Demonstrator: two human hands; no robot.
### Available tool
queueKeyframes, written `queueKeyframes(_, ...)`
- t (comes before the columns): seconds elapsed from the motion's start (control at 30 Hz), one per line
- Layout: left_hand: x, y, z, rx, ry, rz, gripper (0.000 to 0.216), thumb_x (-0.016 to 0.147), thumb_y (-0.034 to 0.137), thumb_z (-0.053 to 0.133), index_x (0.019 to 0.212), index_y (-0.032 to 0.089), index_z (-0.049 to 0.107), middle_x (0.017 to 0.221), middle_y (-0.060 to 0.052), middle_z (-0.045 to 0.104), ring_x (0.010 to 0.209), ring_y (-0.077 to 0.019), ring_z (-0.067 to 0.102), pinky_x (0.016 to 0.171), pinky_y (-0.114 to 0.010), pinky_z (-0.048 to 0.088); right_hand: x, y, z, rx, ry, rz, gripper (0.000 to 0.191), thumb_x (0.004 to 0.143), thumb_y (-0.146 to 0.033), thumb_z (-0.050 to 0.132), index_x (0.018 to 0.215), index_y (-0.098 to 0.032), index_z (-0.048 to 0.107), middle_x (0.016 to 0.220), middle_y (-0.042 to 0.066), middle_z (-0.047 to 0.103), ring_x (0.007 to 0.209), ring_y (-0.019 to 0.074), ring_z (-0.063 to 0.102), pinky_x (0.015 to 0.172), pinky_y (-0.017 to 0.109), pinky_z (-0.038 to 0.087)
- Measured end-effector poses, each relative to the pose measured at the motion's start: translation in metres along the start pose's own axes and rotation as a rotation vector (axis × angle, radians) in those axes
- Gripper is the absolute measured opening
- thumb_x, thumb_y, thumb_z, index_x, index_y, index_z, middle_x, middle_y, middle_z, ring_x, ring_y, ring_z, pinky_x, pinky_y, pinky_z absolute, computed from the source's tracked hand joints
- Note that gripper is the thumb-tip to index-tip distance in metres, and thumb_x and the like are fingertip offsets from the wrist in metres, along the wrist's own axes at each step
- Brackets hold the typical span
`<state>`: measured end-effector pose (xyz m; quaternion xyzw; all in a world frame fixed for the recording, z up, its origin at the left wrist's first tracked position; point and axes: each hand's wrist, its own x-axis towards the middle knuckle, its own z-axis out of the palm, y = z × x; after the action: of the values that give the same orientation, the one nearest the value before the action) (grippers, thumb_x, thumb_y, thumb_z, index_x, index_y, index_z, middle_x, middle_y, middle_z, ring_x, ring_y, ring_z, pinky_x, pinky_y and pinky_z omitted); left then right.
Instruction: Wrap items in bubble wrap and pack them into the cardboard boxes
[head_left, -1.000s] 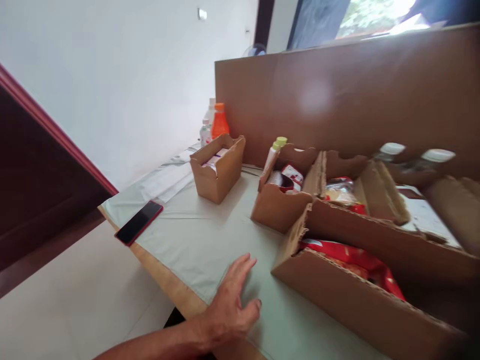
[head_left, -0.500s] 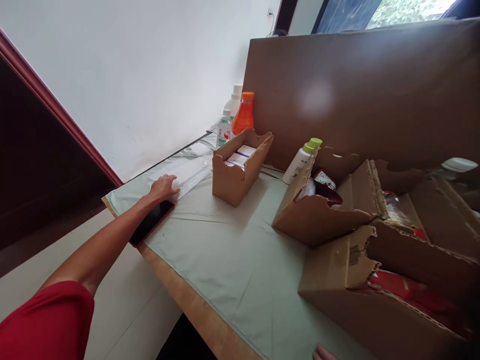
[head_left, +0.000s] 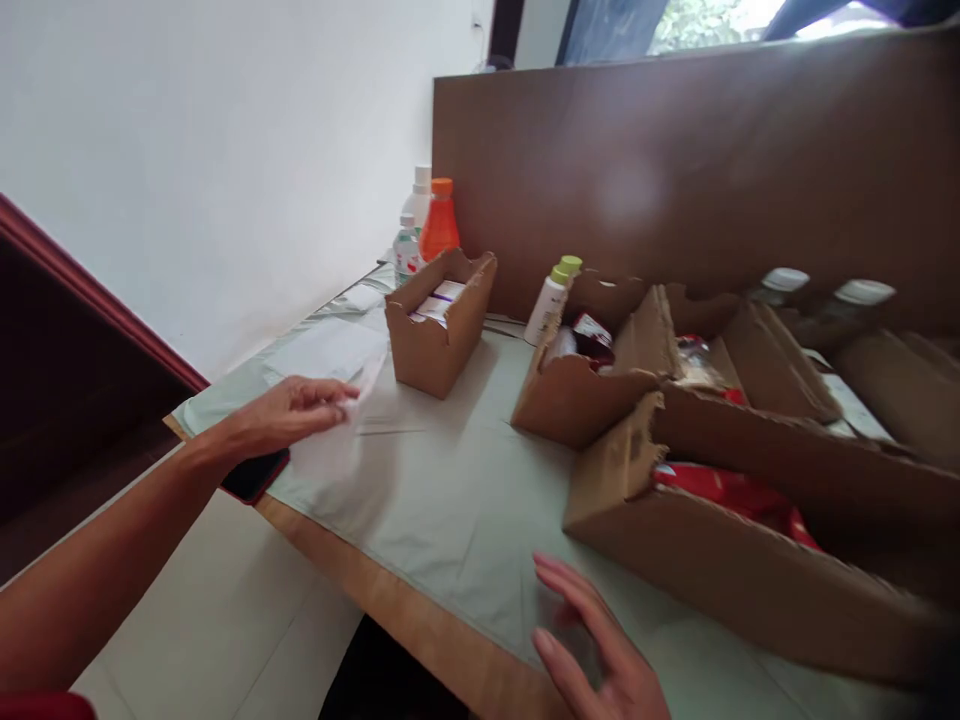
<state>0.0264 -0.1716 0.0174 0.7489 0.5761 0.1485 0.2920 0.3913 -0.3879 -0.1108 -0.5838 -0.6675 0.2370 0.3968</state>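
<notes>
Since half a second ago, our left hand (head_left: 289, 412) has come back from the far corner toward us, and it now pinches a thin clear plastic bag (head_left: 337, 440) between fingers and thumb, dragging it over the pale cloth; our right hand (head_left: 600, 650), then barely a fingertip at the bottom edge, has risen into view, open with fingers spread and holding nothing. The bag is motion-blurred and nearly see-through, so we cannot make out its outline. Our left wrist covers most of the phone (head_left: 255, 477), which lies at the near corner of the surface (head_left: 420, 625), partly over its edge. The red packet (head_left: 731, 495) is half sunk in the long cardboard tray (head_left: 720, 575), which runs out of frame on the right. Between the small cardboard box (head_left: 439, 325) and our right hand the cloth lies bare.
</notes>
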Motion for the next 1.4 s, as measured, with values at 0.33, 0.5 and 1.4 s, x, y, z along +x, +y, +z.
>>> queueKeyframes(0.33,-0.058,0.108,0.056,-0.29,-0.804,0.294,0.023,0.081,0.048,0.066,0.082,0.029,0.081,0.101,-0.007,0.08,0.096,-0.0321,0.074,0.083,-0.04,0.058,0.045,-0.065,-0.045,-0.025,-0.426,-0.277,0.036,0.089,-0.029,0.073,0.125,-0.03,0.072,0.111,0.002,0.077,0.115,0.0232,0.066,0.104,0.04,0.049)
queueKeyframes(0.5,-0.029,0.108,0.082,-0.173,-0.863,0.236,0.034,0.09,0.054,0.06,0.09,0.025,0.078,0.078,-0.003,0.072,0.072,-0.0213,0.065,0.062,-0.025,0.048,-0.001,-0.018,-0.09,0.177,-0.342,0.19,0.016,0.09,-0.035,0.064,0.098,-0.027,0.076,0.091,-0.002,0.077,0.083,0.0192,0.071,0.075,0.028,0.055)
queueKeyframes(1.4,-0.038,0.054,0.243,0.368,-0.165,0.658,0.053,0.097,0.033,0.051,0.15,0.023,0.054,0.165,-0.011,0.042,0.153,-0.0344,0.034,0.127,-0.055,0.02,-0.086,0.06,-0.075,-0.784,0.064,0.05,0.043,0.107,-0.033,0.04,0.141,-0.016,0.059,0.145,0.015,0.063,0.135,0.0333,0.055,0.105,0.052,0.041)
